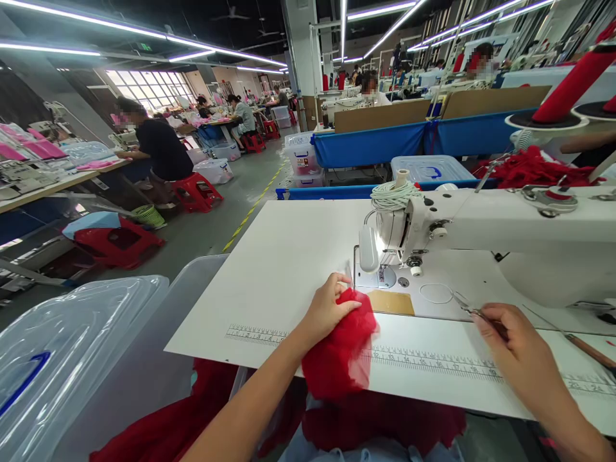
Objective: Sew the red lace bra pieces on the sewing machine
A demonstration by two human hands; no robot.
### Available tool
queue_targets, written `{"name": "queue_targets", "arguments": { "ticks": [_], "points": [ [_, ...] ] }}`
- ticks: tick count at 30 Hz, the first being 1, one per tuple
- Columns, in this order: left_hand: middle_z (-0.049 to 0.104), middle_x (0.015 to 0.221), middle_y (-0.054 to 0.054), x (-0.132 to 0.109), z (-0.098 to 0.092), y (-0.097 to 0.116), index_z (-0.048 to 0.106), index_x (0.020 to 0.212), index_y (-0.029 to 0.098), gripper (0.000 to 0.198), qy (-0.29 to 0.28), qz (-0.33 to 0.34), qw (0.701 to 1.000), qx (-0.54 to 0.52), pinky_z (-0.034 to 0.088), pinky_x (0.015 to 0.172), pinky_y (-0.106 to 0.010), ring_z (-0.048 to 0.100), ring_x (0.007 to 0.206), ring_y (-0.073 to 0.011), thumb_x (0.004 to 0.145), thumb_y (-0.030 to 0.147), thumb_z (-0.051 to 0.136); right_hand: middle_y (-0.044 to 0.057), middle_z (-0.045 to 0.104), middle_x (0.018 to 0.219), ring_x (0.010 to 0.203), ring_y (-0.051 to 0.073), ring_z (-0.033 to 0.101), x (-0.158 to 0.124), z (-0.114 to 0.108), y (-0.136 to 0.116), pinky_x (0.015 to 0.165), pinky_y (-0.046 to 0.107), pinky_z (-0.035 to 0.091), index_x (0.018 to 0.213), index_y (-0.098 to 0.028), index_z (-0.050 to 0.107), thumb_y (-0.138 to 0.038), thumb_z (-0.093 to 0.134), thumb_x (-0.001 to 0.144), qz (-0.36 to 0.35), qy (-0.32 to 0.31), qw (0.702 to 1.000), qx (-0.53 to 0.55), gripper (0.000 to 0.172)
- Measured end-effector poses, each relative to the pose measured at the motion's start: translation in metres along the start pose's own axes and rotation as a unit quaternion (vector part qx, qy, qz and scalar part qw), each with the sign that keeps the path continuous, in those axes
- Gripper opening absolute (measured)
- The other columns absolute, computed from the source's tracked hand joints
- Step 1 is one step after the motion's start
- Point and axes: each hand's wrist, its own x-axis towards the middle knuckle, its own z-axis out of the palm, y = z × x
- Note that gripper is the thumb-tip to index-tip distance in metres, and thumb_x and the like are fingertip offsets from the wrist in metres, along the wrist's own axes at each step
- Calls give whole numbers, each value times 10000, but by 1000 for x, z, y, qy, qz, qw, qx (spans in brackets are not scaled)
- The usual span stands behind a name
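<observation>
My left hand [330,305] pinches a piece of sheer red fabric [339,359] between thumb and fingers, left of the sewing machine's needle area. The fabric hangs over the table's front edge towards my lap, where more dark red cloth [385,420] lies. My right hand [517,350] is closed around small metal thread snips [464,307], their tips pointing left over the machine bed. Close to those tips lies a thin white loop [436,293]. The white sewing machine [481,221] stands behind both hands, its lamp lit.
A printed ruler [423,360] runs along the white tabletop [289,256]. At the right lies a wooden-handled pointed tool [584,351]. Red thread cones [575,83] stand above the machine. A lidded clear bin [96,346] is at my left. Other people sit at machines beyond.
</observation>
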Motion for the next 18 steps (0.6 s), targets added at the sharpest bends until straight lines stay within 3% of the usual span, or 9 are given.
{"name": "queue_targets", "arguments": {
  "ticks": [2,4,7,9,11,13,15,18],
  "points": [
    [607,827,36,-5,9,-2,369,1232,240,397,-28,24,993,-111,490,659,-233,627,733,-132,897,260,582,49,654,849,615,184,605,-9,7,-29,570,321,488,865,-250,526,-539,428,901,24,-36,995,86,308],
    [604,883,13,-7,15,-3,399,1219,232,394,-51,47,966,-248,485,681,-233,620,762,-125,877,243,592,-10,625,719,502,148,531,-15,15,-57,541,294,457,968,-252,504,-529,380,948,39,-135,979,145,304],
    [598,1085,-58,-10,20,-4,507,1144,202,354,-87,78,922,-370,482,777,-248,613,922,-148,825,233,657,6,649,773,667,181,602,-11,25,-84,621,295,467,1026,-252,535,-573,370,939,8,-249,955,158,371],
    [596,1081,-54,-11,18,-4,533,1177,202,389,-110,87,914,-380,471,716,-223,603,831,-119,816,233,677,17,652,777,715,197,609,-4,30,-93,635,301,457,980,-247,572,-608,322,936,16,-296,941,161,441],
    [576,814,20,-13,16,-4,509,1260,213,448,-137,77,915,-371,394,542,-182,490,567,-59,840,244,661,15,633,720,671,197,587,3,34,-96,606,300,431,889,-243,589,-624,287,929,29,-311,938,149,488],
    [425,579,96,-14,14,-3,469,1328,204,504,-157,61,918,-359,280,444,-167,323,435,-42,857,253,643,11,624,688,642,195,573,6,37,-96,594,298,412,827,-246,596,-616,300,914,31,-307,944,117,482],
    [350,509,118,-15,12,-3,438,1364,191,544,-167,51,918,-357,246,426,-167,281,418,-49,861,255,636,11,648,710,660,200,588,8,38,-97,604,299,409,830,-255,614,-595,327,900,28,-302,949,85,450],
    [391,524,105,-16,13,-3,434,1380,193,572,-168,47,918,-355,257,434,-169,303,432,-52,850,246,642,11,684,756,690,209,612,7,39,-98,611,301,411,864,-268,637,-576,347,887,26,-298,952,58,424]
  ]
}}
